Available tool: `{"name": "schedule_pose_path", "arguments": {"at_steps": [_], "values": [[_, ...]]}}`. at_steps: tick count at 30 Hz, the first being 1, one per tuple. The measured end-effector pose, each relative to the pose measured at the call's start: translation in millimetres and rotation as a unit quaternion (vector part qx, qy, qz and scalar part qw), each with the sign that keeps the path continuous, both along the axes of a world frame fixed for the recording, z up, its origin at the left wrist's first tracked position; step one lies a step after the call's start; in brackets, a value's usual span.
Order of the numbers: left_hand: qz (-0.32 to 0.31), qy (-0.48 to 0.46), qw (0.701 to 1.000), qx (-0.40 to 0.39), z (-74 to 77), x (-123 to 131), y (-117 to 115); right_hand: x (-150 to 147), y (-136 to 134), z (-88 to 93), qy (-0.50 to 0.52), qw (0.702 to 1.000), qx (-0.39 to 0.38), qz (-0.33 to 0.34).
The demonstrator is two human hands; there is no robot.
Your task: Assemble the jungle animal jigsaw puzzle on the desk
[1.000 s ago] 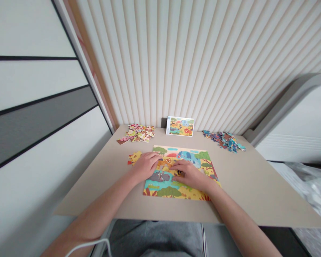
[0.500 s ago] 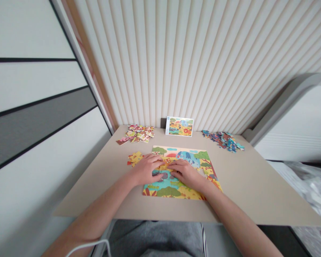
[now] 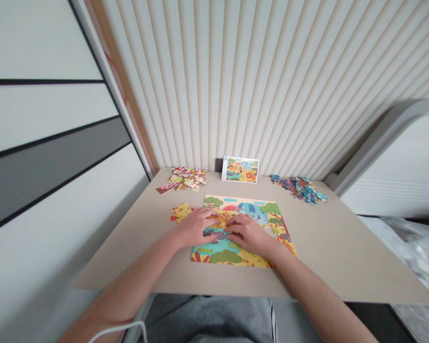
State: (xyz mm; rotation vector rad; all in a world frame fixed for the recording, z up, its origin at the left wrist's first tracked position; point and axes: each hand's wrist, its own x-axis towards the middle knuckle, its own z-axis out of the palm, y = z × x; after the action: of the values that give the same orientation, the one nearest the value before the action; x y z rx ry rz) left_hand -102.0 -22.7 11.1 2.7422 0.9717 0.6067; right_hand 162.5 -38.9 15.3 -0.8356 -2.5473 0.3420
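A colourful animal jigsaw puzzle (image 3: 226, 257) lies flat on the table, mostly joined, with a gap right of its middle beside my right hand. On its left half rests my left hand (image 3: 196, 228), fingers stretched out and thumb spread apart. My right hand (image 3: 250, 234) lies over the middle, its fingertips touching the puzzle close to those of the left, thumb apart. Neither hand shows a lifted piece, though the spots under the fingers are hidden. Just left of the puzzle, beside my left hand, are loose yellow puzzle pieces (image 3: 181, 211).
At the back of the table (image 3: 343, 257) a picture card (image 3: 240, 170) leans upright. A heap of pink and brown pieces (image 3: 188, 179) sits back left, and blue pieces (image 3: 302, 188) back right. A white cable (image 3: 119, 327) crosses near my left forearm.
Both hands stay over the middle of the puzzle. The fingertips have shifted very slightly, and the right fingers look a little more raised. The view has moved a touch.
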Motion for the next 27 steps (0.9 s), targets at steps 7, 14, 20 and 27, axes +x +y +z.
{"name": "schedule_pose_path", "arguments": {"at_steps": [7,14,20,27], "values": [[0.027,0.017,0.999,0.029,2.8,-5,2,-2,-3,4.5,0.011,1.000,-0.015,0.007],[0.319,0.061,0.944,0.056,11.1,-61,22,16,10,2.9,0.019,0.999,0.011,-0.037],[0.328,0.136,0.935,0.005,2.2,-77,24,32,18,6.4,0.050,0.991,0.021,-0.120],[0.293,0.103,0.950,0.041,6.8,-66,20,56,32,12.3,0.152,0.958,0.032,-0.241]]}}
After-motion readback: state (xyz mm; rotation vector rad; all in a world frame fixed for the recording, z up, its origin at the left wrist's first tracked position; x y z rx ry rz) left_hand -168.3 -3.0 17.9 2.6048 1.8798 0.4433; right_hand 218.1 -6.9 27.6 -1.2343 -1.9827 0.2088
